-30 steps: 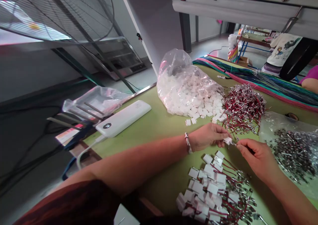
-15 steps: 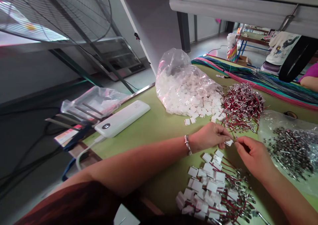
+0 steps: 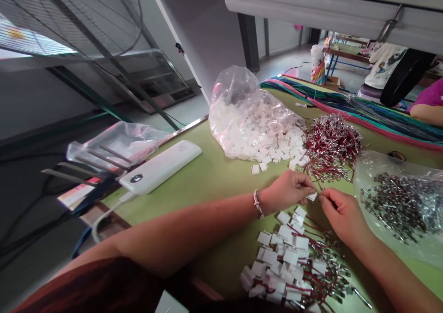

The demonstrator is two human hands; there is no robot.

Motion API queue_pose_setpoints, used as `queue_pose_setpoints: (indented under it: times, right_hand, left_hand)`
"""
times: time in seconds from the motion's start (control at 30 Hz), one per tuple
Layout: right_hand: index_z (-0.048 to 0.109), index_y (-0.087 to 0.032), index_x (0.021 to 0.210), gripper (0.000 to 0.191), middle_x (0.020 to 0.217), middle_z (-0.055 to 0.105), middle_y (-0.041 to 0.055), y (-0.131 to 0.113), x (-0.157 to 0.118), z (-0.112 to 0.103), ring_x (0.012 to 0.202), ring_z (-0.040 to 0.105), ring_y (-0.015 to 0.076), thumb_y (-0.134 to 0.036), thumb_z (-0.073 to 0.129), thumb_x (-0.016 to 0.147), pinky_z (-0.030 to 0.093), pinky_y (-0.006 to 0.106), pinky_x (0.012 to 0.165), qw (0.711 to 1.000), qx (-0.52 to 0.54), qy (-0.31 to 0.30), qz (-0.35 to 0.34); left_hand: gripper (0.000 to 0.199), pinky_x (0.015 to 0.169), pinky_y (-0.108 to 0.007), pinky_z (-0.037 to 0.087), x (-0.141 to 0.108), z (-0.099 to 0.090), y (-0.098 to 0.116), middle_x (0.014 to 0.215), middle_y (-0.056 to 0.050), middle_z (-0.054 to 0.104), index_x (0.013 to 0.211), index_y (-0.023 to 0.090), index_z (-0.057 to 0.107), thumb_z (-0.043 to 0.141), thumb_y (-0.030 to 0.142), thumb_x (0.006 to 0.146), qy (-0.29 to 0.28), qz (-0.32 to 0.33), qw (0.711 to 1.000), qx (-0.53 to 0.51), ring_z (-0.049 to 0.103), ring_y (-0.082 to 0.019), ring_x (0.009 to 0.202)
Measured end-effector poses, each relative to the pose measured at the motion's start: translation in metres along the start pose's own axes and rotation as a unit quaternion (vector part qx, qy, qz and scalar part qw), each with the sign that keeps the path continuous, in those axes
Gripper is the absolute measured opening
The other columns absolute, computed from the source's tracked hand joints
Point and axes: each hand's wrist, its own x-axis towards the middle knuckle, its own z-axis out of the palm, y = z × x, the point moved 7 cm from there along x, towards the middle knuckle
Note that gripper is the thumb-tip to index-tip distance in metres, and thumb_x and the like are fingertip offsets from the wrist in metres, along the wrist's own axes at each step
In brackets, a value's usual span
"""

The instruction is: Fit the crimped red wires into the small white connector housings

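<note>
My left hand [image 3: 290, 191] pinches a small white plastic connector housing [image 3: 312, 197] between thumb and fingers. Close beside it, my right hand [image 3: 342, 211] is closed, thumb against forefinger, on what looks like a thin wire; its end at the housing is too small to make out. Below both hands lies a heap of white housings [image 3: 290, 256] with short red wires and metal tips attached. Beyond the hands is a pile of loose red wires with metal terminals [image 3: 332, 140]. A clear bag of white housings [image 3: 256, 124] spills out to its left.
A plastic bag with small dark metal parts [image 3: 398, 207] lies at the right, near a black tape roll [image 3: 396, 156]. Long coloured cables [image 3: 367, 112] run along the back. A white power bank [image 3: 162, 165] with a cable sits left. Another person's arm [image 3: 427, 106] shows far right.
The whole view has shifted slightly, so things appear farther left. Both hands keep their pinches close together, with the white housing still in my left hand.
</note>
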Motion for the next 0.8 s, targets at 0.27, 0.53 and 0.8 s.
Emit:
queue_pose_setpoints:
  times: [0.27,0.53,0.8]
  right_hand:
    - [0.055,-0.02,0.065,0.027,0.054,0.052,-0.0025,0.005,0.002,0.002,0.052,0.046,0.0124,-0.031,0.045,0.087,0.032,0.023,0.048,0.999,0.026,-0.039,0.019]
    - [0.061,-0.02,0.066,0.029,0.067,0.066,0.0049,0.005,0.004,0.009,0.065,0.06,0.019,-0.031,0.044,0.086,0.046,0.03,0.061,0.992,0.095,-0.06,0.048]
    - [0.064,-0.023,0.07,0.024,0.068,0.066,0.0049,0.049,0.012,-0.068,0.059,0.057,0.0196,-0.036,0.05,0.083,0.038,0.031,0.057,0.958,-0.247,-0.032,0.142]
  left_hand:
    - [0.014,0.054,-0.023,0.049,0.001,0.003,0.005,0.059,0.0,0.06,0.083,0.013,0.065,0.056,0.024,0.085,-0.057,0.043,0.99,0.123,0.057,-0.009,0.054]
    - [0.055,0.088,-0.039,0.046,-0.024,0.039,0.036,0.115,-0.016,0.059,0.141,0.01,0.033,0.044,0.009,0.086,-0.098,0.303,0.8,0.508,0.057,-0.023,0.1]
    - [0.032,0.08,-0.03,0.049,-0.007,0.009,0.025,0.1,-0.006,0.068,0.112,0.019,0.063,0.038,0.015,0.092,-0.016,0.193,0.888,0.417,0.061,-0.017,0.089]
